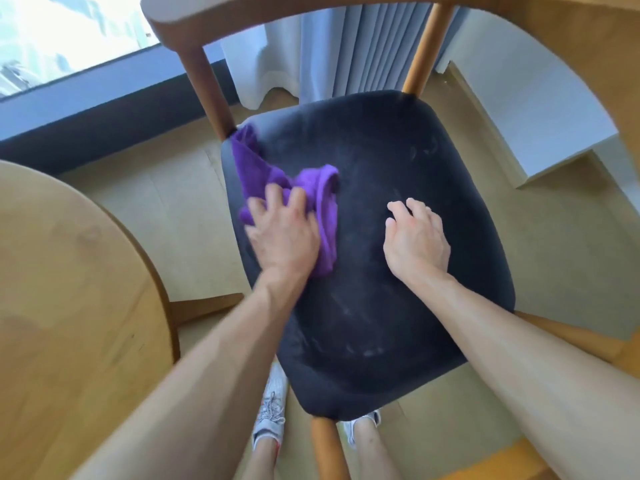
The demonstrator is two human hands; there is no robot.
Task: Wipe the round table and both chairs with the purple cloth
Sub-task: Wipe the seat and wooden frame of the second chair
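Round table (69,271): pale wood, at left, beside the chair. Chair (381,237): wooden frame, dark padded seat showing faint smears. Purple cloth (311,188): crumpled on the seat's left rear part. Left hand (282,233): fingers spread, pressing on the cloth. Right hand (415,240): fingers loosely curled, resting on the seat, holding nothing.

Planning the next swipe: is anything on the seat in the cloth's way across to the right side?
Yes. The right hand rests on the seat, right of the cloth that the left hand presses. Nothing else visible lies on the seat.
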